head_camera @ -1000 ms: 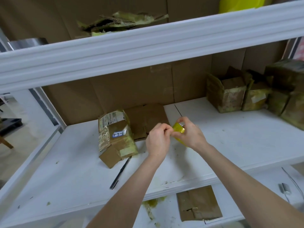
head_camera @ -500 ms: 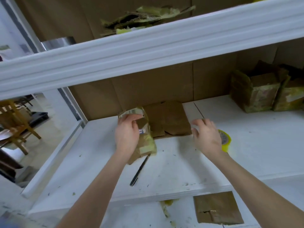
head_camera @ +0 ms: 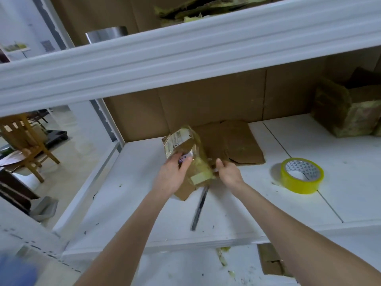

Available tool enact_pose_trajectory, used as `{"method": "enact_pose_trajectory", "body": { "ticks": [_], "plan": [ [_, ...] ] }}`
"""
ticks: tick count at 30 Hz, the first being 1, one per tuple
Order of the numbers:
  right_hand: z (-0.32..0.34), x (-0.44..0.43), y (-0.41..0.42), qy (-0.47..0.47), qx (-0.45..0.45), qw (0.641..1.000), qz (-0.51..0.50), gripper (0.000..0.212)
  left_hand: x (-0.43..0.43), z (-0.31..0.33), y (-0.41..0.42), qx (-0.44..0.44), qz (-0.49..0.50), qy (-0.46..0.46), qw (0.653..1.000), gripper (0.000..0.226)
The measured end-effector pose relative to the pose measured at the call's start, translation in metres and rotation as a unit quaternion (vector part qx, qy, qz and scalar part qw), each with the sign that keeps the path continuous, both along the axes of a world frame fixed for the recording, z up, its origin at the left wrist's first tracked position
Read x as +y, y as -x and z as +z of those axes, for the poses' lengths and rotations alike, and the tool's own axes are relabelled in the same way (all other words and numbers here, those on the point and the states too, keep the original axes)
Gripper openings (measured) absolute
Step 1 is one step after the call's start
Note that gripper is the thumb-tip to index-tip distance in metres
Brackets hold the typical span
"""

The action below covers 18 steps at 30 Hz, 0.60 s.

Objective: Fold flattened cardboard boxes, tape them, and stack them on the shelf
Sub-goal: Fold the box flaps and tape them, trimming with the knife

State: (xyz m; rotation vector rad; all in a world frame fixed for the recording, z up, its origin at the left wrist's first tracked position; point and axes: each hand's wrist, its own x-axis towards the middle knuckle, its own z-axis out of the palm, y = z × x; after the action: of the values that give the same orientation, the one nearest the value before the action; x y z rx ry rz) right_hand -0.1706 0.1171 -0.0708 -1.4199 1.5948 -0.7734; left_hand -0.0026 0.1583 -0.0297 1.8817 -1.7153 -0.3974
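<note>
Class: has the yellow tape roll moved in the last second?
Yes. The tape roll came down and rightward; it now lies on the shelf, right of the flat cardboard.

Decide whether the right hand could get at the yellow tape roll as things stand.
Probably yes. The yellow tape roll lies flat on the shelf right of the right hand, with bare shelf between; the hand must first release the taped cardboard box.

Left hand (head_camera: 172, 178) and right hand (head_camera: 228, 173) bare, slender wrists (head_camera: 240, 183), long forearms (head_camera: 127, 234) uncovered along their visible length
</note>
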Motion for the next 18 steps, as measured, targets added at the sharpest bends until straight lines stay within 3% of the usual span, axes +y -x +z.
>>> {"method": "enact_pose_trajectory", "body": {
  "ticks": [3, 5, 8, 10, 13, 16, 18],
  "plan": [
    [0.014, 0.003, -0.011, 0.033, -0.098, 0.995, -0.002, 0.041, 0.000, 0.001, -0.025, 0.071, 0.034, -0.010, 0.997, 0.063],
    [0.025, 0.007, -0.020, 0.054, -0.126, 0.990, 0.020, 0.039, 0.003, 0.003, -0.037, 0.196, 0.061, -0.004, 0.979, 0.061],
    [0.036, 0.011, -0.037, 0.083, -0.129, 0.986, 0.058, 0.037, 0.006, 0.001, -0.050, 0.387, 0.118, -0.004, 0.914, 0.048],
    [0.038, 0.014, -0.044, 0.099, -0.113, 0.986, 0.076, 0.033, 0.007, -0.007, -0.058, 0.455, 0.154, -0.009, 0.877, 0.052],
    [0.027, 0.024, -0.038, 0.120, 0.041, 0.991, 0.032, 0.024, 0.007, -0.020, -0.065, 0.496, 0.158, -0.019, 0.854, 0.057],
    [0.006, 0.047, -0.030, 0.019, 0.256, 0.963, 0.083, 0.045, 0.006, -0.028, -0.068, 0.495, 0.164, -0.025, 0.853, 0.061],
    [-0.008, 0.062, -0.035, -0.028, 0.323, 0.935, 0.144, 0.054, 0.004, -0.030, -0.069, 0.501, 0.161, -0.042, 0.850, 0.066]
  ]
}}
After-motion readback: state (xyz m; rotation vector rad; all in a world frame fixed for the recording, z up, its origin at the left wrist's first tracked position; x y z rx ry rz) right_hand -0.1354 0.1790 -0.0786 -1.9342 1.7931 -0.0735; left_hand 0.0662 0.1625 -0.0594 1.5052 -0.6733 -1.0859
